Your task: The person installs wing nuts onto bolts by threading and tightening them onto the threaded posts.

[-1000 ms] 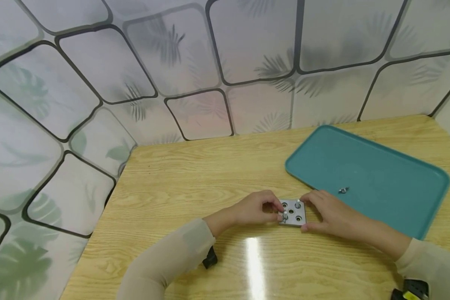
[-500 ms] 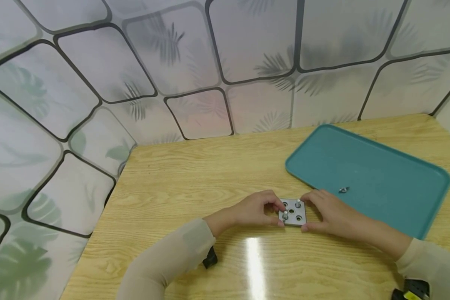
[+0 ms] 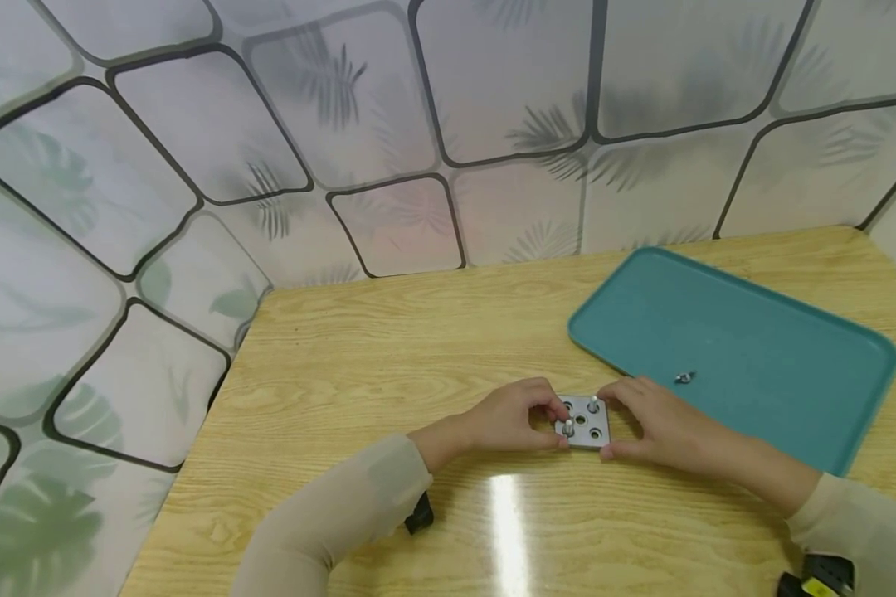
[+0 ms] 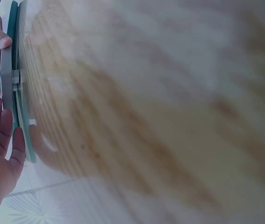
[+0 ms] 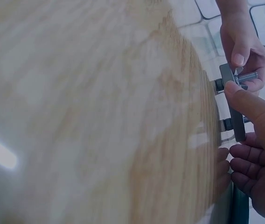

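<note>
A square metal plate (image 3: 586,434) with several holes stands low over the wooden table, raised on bolt heads (image 5: 226,124). One bolt (image 3: 568,427) rises through its front-left corner, a second bolt (image 3: 593,405) through the back-right corner. A wing nut (image 5: 239,70) sits on the front-left bolt's thread. The thumb and index finger of my left hand (image 3: 502,414) are on either side of that bolt, at the wing nut. With thumb and fingers my right hand (image 3: 664,427) grips the plate's right edge. In the left wrist view, the left fingers (image 4: 2,130) partly surround the bolt.
A teal tray (image 3: 776,348) lies to the right, behind the right hand, with a small metal wing nut (image 3: 684,378) in it. The wooden table (image 3: 388,356) meets a patterned wall covering (image 3: 523,207) at the back and left.
My left thumb has slid forward from beside the bolt to the plate's front-left corner, its gap to the index finger widening. The right hand and plate have stayed put.
</note>
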Motion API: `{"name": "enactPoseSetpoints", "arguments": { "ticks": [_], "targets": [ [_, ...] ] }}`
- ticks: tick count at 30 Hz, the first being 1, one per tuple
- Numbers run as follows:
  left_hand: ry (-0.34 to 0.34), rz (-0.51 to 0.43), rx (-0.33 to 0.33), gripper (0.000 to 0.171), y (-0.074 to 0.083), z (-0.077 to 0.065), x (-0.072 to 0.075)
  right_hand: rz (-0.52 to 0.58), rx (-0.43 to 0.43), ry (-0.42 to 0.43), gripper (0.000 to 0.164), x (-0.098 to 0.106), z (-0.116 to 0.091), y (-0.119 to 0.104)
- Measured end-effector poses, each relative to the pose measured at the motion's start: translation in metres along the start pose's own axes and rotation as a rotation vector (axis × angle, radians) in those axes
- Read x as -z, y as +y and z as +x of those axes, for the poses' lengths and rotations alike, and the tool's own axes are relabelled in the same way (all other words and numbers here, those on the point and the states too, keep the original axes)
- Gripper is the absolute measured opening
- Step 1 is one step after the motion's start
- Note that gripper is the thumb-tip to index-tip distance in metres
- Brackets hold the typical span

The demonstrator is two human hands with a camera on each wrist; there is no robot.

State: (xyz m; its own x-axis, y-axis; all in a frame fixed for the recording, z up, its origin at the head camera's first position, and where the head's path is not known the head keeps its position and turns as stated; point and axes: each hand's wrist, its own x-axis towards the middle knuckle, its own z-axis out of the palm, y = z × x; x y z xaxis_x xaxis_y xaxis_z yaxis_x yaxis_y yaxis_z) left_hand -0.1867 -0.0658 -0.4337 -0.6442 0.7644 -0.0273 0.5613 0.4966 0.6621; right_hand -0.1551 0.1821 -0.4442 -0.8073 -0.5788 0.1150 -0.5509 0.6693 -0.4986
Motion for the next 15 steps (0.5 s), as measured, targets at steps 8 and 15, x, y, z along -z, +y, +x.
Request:
{"name": "enactPoseSetpoints", "arguments": {
  "ticks": [8, 15],
  "targets": [
    [-0.003, -0.009, -0.003, 0.023, -0.001, 0.002, 0.000, -0.005, 0.005, 0.001, 0.067, 0.000, -0.001, 0.002],
    [-0.018, -0.087, -0.004, 0.025, -0.005, 0.005, 0.009, 0.010, -0.010, -0.013, 0.069, 0.002, -0.001, 0.001]
  ]
}}
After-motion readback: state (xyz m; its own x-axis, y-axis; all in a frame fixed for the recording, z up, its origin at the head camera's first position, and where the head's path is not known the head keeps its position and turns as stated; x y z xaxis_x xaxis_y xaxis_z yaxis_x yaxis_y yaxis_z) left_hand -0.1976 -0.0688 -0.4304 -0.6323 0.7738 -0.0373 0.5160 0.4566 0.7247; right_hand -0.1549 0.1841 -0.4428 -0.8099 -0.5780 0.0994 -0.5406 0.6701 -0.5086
